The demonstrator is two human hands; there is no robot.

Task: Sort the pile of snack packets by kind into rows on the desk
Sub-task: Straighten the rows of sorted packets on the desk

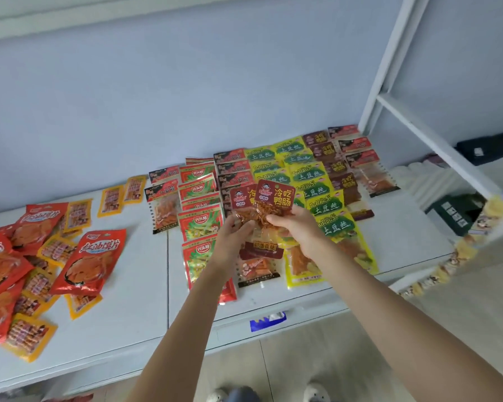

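Observation:
Above the desk's middle I hold up two dark-red packets with yellow lettering, fanned one behind the other. My left hand pinches the left one's clear lower part; my right hand pinches the front one. Below and behind them, sorted rows run away from me: red-and-green packets, dark-headed packets, yellow-green packets, brown packets and red-headed clear packets. On the left lies an unsorted pile of large red bags and small yellow packets.
The white desk meets a pale blue wall behind. A white metal frame rises at the right, with dark items beyond it. A blue-and-white scrap sticks out under the desk's front edge. Shoes show at the bottom.

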